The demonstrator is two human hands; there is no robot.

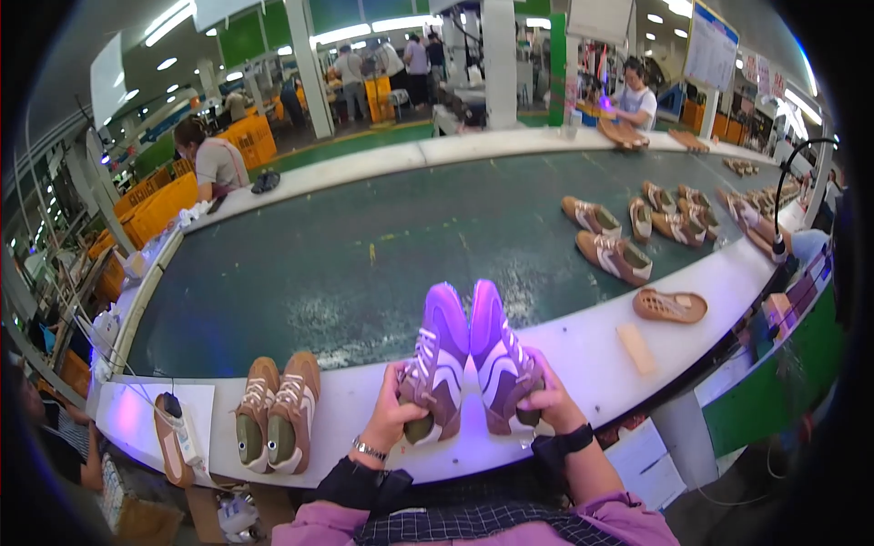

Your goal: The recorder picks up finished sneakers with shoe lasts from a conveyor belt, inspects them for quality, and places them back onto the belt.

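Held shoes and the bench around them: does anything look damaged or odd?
The held shoes have purple-looking toes, unlike the brown pair to the left; probably coloured light rather than damage. The green surface shows whitish, worn-looking patches near its front edge. I see no clear spill.

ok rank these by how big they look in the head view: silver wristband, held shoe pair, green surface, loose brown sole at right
1. Green surface
2. Held shoe pair
3. Loose brown sole at right
4. Silver wristband
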